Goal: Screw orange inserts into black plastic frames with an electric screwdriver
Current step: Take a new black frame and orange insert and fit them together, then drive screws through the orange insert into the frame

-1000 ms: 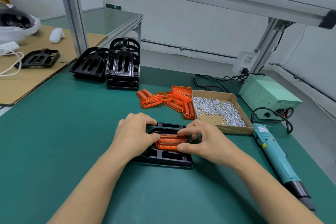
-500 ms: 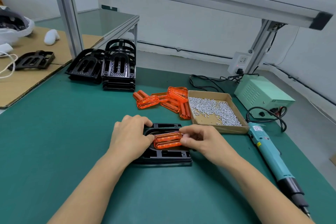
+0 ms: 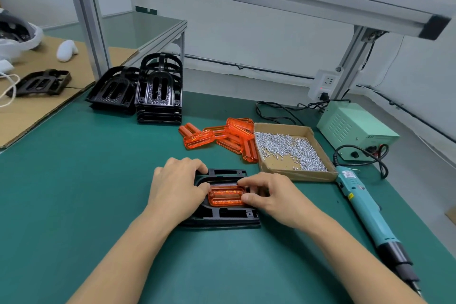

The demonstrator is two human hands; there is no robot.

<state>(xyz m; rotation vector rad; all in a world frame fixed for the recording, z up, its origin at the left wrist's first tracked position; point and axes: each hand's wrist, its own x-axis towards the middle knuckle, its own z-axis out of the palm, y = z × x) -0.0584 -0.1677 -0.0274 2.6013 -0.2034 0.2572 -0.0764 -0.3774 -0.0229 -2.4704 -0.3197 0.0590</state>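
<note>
A black plastic frame lies flat on the green mat in front of me. An orange insert sits in its middle slot. My left hand lies over the frame's left side, fingers curled on its far edge and thumb against the insert's left end. My right hand pinches the insert's right end between thumb and fingers. The teal electric screwdriver lies untouched on the mat to the right.
Several loose orange inserts lie behind the frame beside a cardboard tray of screws. Stacks of black frames stand at the back left. A green power supply with cables sits back right. Cardboard covers the left bench.
The insert was tilted up at its left end half a second ago; now it lies level in the slot. Both hands stay on the frame and insert.
</note>
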